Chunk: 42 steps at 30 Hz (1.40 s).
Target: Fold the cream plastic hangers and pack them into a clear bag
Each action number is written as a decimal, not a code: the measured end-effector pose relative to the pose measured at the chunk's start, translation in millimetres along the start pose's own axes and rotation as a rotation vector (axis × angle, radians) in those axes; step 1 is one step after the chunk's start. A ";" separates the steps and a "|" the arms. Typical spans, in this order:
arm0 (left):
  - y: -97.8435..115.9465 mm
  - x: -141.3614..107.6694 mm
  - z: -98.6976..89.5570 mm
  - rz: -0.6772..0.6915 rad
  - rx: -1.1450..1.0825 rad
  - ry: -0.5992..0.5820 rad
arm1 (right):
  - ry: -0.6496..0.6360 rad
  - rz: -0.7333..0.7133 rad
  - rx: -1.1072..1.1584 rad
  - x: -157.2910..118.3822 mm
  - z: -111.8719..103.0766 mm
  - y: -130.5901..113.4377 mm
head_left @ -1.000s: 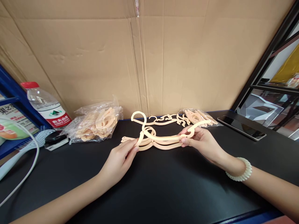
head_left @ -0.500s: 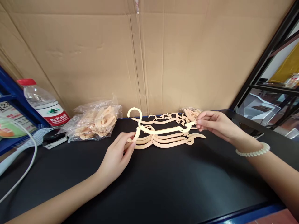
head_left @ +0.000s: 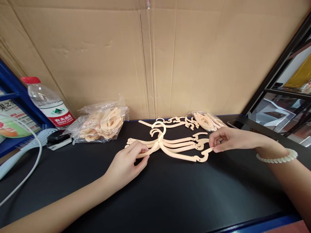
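From here I see both hands pinching the nearest cream hanger (head_left: 181, 156): the left hand (head_left: 128, 161) on one arm, the right hand (head_left: 224, 139) on the hooked end piece. It sits low over the black tabletop (head_left: 155, 200), before similar hangers (head_left: 178, 141). I'd keep both ends level and ease it down flat, minding the joints. Farther back lie loose pieces (head_left: 191, 123) between two plastic bags (head_left: 110, 121) (head_left: 206, 120).

Brown cardboard (head_left: 102, 58) behind the worktop (head_left: 170, 194), creased, vertical seam near middle. Worktop matte black, blue front edge. Blue metal frame (head_left: 9, 77) on left; black-framed shelves (head_left: 274, 77) on right. Reddish floor (head_left: 291, 227) at lower right corner. Soft sheen on worktop.
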<state>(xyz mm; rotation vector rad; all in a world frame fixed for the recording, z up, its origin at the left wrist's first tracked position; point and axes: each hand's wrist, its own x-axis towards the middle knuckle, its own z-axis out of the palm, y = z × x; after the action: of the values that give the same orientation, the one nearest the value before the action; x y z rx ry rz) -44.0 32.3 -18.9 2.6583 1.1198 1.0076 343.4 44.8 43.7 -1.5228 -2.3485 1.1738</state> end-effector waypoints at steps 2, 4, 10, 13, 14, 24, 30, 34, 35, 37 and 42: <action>1.0 -0.2 -0.6 0.064 0.052 -0.015 | -0.028 0.018 -0.004 -0.5 -0.7 1.4; 2.0 -0.1 -1.1 0.115 0.106 -0.031 | -0.031 0.034 -0.024 -0.5 -0.4 2.9; 2.4 0.7 -0.7 0.127 0.145 -0.067 | -0.001 0.159 -0.077 4.0 5.5 4.7; 2.8 1.0 -1.1 0.123 0.164 -0.065 | 0.035 0.188 -0.089 7.0 6.9 4.1; 3.2 1.0 -1.4 0.120 0.173 -0.062 | 0.052 0.200 -0.091 7.7 7.0 4.0; 1.6 1.7 -2.3 0.101 0.257 -0.066 | 0.227 0.239 -0.082 13.6 10.9 10.4; -1.0 1.5 -2.9 0.091 0.340 -0.056 | 0.269 0.247 -0.054 16.2 11.7 9.0; -3.6 1.7 -2.3 0.092 0.371 -0.049 | 0.319 0.231 -0.053 17.8 11.8 11.6; -4.3 1.6 -2.0 0.092 0.375 -0.047 | 0.333 0.223 -0.053 18.5 12.1 13.0; -5.3 1.2 -1.6 0.088 0.380 -0.047 | 0.358 0.212 -0.057 20.4 12.8 16.1; -5.0 1.2 -2.1 0.068 0.380 -0.055 | 0.407 0.219 -0.090 25.1 15.2 23.0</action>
<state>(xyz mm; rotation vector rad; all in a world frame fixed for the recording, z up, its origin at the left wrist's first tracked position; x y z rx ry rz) -47.7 36.3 -18.2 3.0124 1.3348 0.7909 340.8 61.6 10.5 -1.8781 -2.0292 0.7086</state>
